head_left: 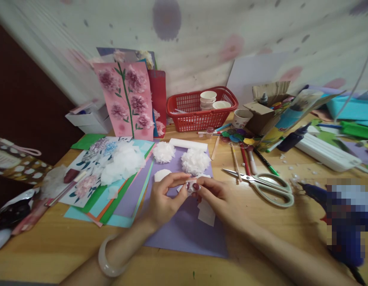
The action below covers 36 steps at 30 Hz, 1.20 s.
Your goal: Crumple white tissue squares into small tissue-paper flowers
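My left hand and my right hand meet over a purple sheet of paper, both pinching a small wad of white tissue paper between the fingertips. A pale bangle sits on my left wrist. Two fluffy white tissue flowers lie on the purple sheet just beyond my hands. Loose white tissue pieces lie under my right hand.
Scissors lie right of my hands. A glue gun lies at the right edge. A red basket with paper cups stands at the back. A pink flower card leans on the wall. Coloured paper and tissue are stacked left.
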Available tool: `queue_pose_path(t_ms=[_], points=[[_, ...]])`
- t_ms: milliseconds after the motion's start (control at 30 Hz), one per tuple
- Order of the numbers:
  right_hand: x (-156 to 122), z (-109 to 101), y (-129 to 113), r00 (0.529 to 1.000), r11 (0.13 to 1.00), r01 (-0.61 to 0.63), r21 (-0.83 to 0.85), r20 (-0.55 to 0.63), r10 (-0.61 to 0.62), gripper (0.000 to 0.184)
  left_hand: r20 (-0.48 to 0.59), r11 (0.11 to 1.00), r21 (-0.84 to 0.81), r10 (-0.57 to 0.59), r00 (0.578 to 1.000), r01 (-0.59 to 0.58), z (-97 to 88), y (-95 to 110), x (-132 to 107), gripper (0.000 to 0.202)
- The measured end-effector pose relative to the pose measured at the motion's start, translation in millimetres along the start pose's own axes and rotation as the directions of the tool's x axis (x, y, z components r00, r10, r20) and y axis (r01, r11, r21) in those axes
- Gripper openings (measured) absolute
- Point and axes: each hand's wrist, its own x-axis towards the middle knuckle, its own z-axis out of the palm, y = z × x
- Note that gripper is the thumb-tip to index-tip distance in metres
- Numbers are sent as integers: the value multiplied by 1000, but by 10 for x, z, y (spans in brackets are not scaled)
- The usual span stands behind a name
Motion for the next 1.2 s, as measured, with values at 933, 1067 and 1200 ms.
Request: queue_pose_path(t_ms=[933,1067,1200], points=[[30,-15,12,999,997,-10,75,-48,14,26,-2,994,99,42,999,-42,-16,68,35,25],[22,-9,6,998,997,-8,72,-55,12,22,-14,997,70,22,1000,-21,-14,44,37,23],[18,-7,-19,997,997,-23,80,-67,28,23,-8,996,77,46,999,-45,-5,26,23,24]])
